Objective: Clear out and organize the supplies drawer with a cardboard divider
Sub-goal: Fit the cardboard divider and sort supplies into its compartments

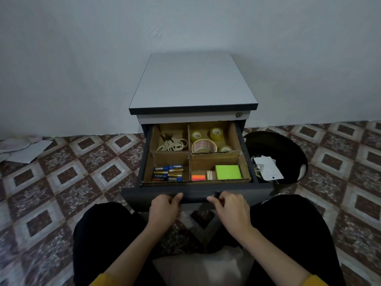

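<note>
The dark drawer [195,191] of a small grey cabinet [192,83] stands pulled out. A cardboard divider [189,153] splits it into four compartments. Scissors [173,144] lie at the back left and tape rolls [206,141] at the back right. Batteries [168,173] fill the front left; a green sticky-note pad [228,171] and an orange pad [198,177] sit front right. My left hand [165,209] grips the drawer's front edge left of centre. My right hand [228,209] grips the same edge right of centre.
A black waste bin [288,149] with white paper scraps stands on the patterned tile floor right of the cabinet. Crumpled white papers [22,149] lie by the wall at the far left. My knees in black trousers flank the drawer.
</note>
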